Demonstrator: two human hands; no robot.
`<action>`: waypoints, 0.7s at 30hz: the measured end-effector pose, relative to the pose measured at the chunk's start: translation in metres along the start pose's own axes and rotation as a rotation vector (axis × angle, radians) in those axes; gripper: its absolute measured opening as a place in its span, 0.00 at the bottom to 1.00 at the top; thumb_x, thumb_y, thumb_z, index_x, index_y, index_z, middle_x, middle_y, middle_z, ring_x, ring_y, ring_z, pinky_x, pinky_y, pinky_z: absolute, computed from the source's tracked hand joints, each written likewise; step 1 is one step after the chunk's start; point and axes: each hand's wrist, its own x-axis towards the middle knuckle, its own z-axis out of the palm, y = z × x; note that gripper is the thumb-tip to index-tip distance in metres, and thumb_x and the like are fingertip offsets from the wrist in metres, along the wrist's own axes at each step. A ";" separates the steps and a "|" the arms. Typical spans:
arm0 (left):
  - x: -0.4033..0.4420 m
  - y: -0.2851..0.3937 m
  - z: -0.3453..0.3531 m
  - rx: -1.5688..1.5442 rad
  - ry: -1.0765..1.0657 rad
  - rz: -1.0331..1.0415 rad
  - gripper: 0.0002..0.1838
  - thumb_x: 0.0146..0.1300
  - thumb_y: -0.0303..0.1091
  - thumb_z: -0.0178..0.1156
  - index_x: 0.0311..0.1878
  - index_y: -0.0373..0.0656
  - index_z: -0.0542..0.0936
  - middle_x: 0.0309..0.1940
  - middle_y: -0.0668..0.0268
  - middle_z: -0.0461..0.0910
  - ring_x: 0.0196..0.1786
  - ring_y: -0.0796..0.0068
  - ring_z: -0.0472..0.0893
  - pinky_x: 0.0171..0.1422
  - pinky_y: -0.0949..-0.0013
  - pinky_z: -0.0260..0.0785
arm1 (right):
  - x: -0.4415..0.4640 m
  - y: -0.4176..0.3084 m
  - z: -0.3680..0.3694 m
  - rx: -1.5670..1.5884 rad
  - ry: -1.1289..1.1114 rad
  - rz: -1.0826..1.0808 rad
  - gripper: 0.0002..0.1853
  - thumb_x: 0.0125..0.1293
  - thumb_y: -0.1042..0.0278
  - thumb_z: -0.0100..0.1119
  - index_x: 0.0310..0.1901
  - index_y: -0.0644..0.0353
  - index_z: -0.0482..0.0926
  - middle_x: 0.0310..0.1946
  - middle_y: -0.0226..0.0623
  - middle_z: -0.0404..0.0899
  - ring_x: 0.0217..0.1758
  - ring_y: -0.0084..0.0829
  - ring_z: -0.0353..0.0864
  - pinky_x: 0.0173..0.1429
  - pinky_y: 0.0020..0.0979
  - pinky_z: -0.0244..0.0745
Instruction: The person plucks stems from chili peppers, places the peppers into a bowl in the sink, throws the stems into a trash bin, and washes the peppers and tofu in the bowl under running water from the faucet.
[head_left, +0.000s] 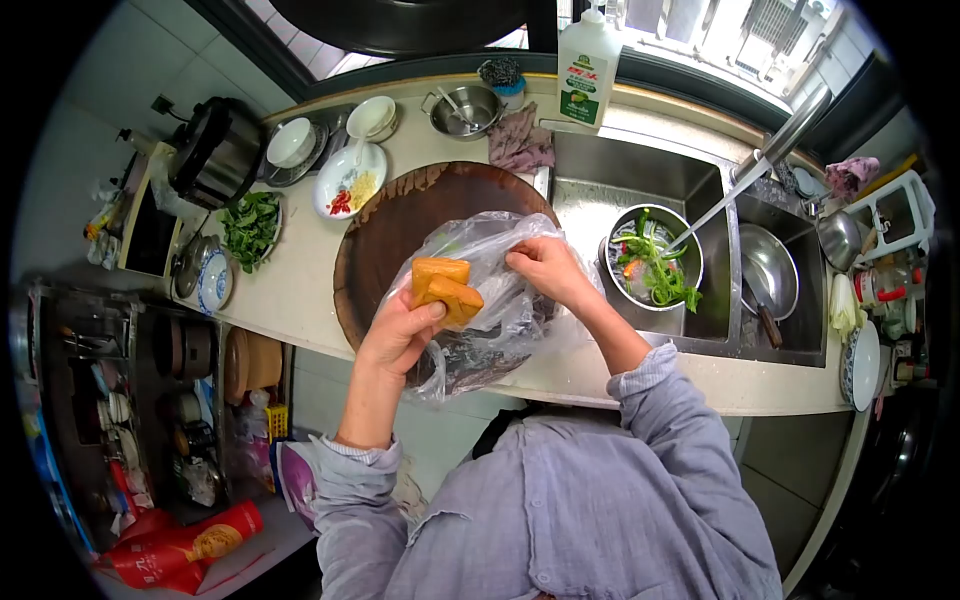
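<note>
My left hand (398, 335) grips two orange-brown blocks of dried tofu (443, 285), thumb over the lower edge. A thin transparent plastic bag (490, 262) spreads behind and to the right of the blocks, hanging past the counter's front edge. On the bag's upper right part, my right hand (550, 268) is closed with its fingertips pinching the film. Beneath both hands lies a round dark wooden chopping board (385, 235), partly covered by the bag.
Water runs from the tap (790, 130) into a metal pot (612, 262) of green vegetables in the sink. A knife (765, 318) rests in a steel bowl at right. Chopped garlic and red chilli fill a plate (322, 190); leafy greens (250, 230) sit farther left.
</note>
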 end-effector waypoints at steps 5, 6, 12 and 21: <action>-0.031 0.037 0.037 -0.075 0.089 0.078 0.35 0.52 0.37 0.65 0.62 0.39 0.61 0.57 0.56 0.68 0.61 0.51 0.67 0.60 0.48 0.65 | 0.020 -0.001 0.007 -0.122 0.110 0.057 0.15 0.54 0.62 0.53 0.36 0.66 0.79 0.36 0.50 0.79 0.41 0.45 0.79 0.48 0.37 0.71; -0.037 0.044 0.041 -0.124 0.097 0.121 0.32 0.55 0.36 0.63 0.61 0.40 0.61 0.57 0.55 0.68 0.60 0.51 0.68 0.57 0.47 0.67 | 0.023 -0.003 0.007 -0.123 0.133 0.049 0.16 0.54 0.62 0.52 0.37 0.66 0.78 0.37 0.51 0.79 0.42 0.46 0.78 0.49 0.38 0.71; -0.029 0.064 0.070 -0.305 0.147 0.204 0.27 0.61 0.34 0.57 0.61 0.41 0.60 0.54 0.54 0.69 0.53 0.53 0.74 0.50 0.55 0.74 | 0.019 -0.051 -0.006 -0.180 -0.260 -0.262 0.17 0.60 0.65 0.45 0.43 0.66 0.78 0.40 0.48 0.79 0.49 0.40 0.77 0.54 0.33 0.69; 0.104 -0.043 0.197 -0.346 0.107 0.208 0.16 0.66 0.35 0.50 0.56 0.49 0.63 0.50 0.64 0.71 0.51 0.66 0.74 0.53 0.62 0.71 | -0.043 -0.036 -0.103 0.944 0.075 -0.329 0.35 0.62 0.69 0.57 0.67 0.57 0.49 0.56 0.39 0.63 0.57 0.26 0.66 0.60 0.26 0.62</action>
